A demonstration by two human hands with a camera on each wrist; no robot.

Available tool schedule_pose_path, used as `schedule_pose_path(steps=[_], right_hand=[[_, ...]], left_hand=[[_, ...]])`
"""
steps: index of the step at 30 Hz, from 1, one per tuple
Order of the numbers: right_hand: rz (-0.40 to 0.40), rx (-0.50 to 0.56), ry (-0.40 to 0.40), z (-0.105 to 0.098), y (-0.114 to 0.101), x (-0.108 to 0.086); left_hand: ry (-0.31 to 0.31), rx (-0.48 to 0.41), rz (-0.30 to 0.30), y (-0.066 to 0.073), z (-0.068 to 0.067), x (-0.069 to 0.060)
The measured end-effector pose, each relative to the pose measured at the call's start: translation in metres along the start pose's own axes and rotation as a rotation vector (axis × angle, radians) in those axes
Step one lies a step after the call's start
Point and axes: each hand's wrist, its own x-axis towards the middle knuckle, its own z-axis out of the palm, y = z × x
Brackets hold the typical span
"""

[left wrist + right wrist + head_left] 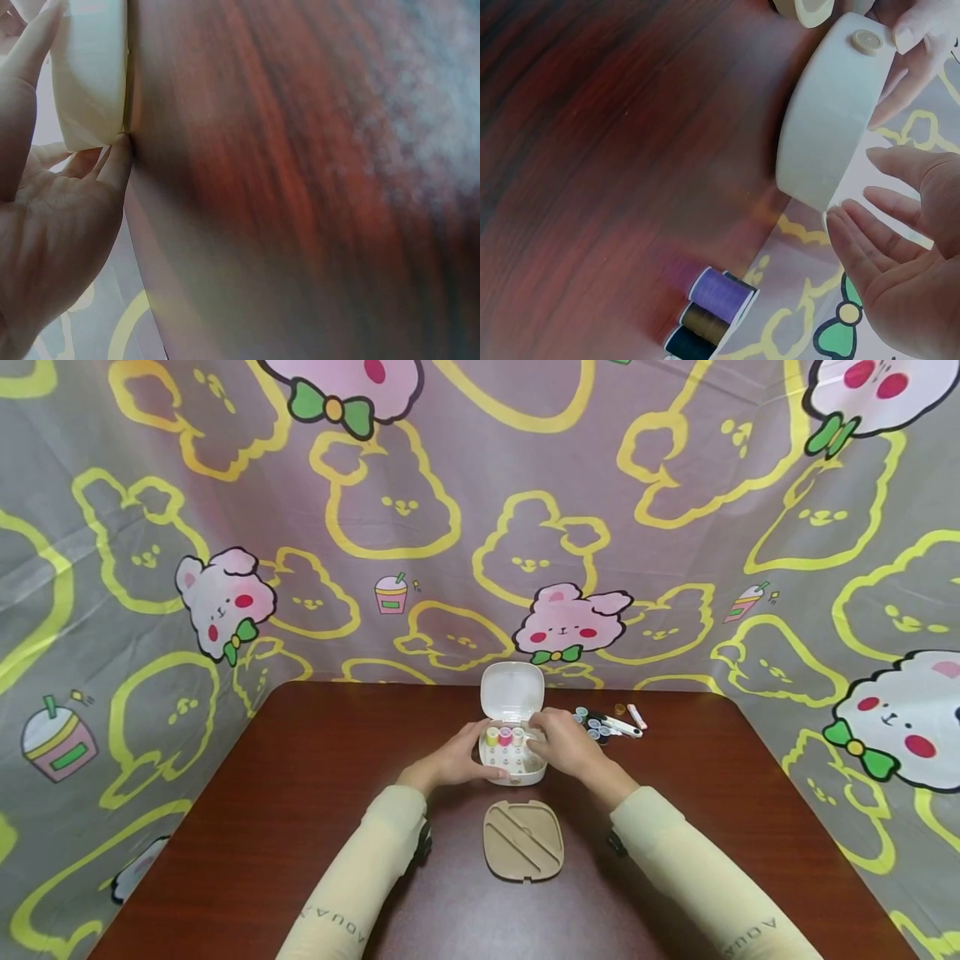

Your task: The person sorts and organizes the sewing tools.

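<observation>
Between the two hands, the white box [534, 776] is held on the desk [337, 760], its lid [512, 689] raised at the far side. By the left hand [456, 758] the box is firmly gripped, thumb along the front, fingers round the side, and just beside that thumb a round tan button [867, 42] is seen. Over to the right hand [566, 743], placed at the right rim: its fingers are spread and loosely bent, and whether anything is touched inside cannot be told.

Just left of those fingertips, a yellow spool [492, 737], a pink spool [505, 737] and a white spool [517, 737] are lined up, small pegs [506, 751] ranged in front. On the near side of both hands, the tan tray [523, 841] is laid flat, marked by diagonal lines. Out past the right hand, a purple spool [721, 296], a brown spool [705, 322] and a dark spool [690, 343] are bunched together, with a black-and-white tool [618, 725] laid near.
</observation>
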Motion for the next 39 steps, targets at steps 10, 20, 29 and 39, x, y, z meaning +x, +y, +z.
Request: schedule_pose_path(steps=[10,20,29,39], right_hand=[[-0.045,-0.021,0.0,-0.007,0.007,-0.008],[-0.068,-0.023,0.044,-0.013,0.018,-0.017],[-0.06,-0.038,0.069,-0.019,0.026,-0.025],[-0.067,-0.034,0.097,-0.026,0.034,-0.03]], left_hand=[[0.006,0.014,0.006,0.001,0.0,0.0],[0.011,0.042,0.005,0.002,0.001,0.0],[0.012,0.049,0.027,0.003,0.0,0.0],[0.006,0.05,0.017,0.003,0.0,0.0]])
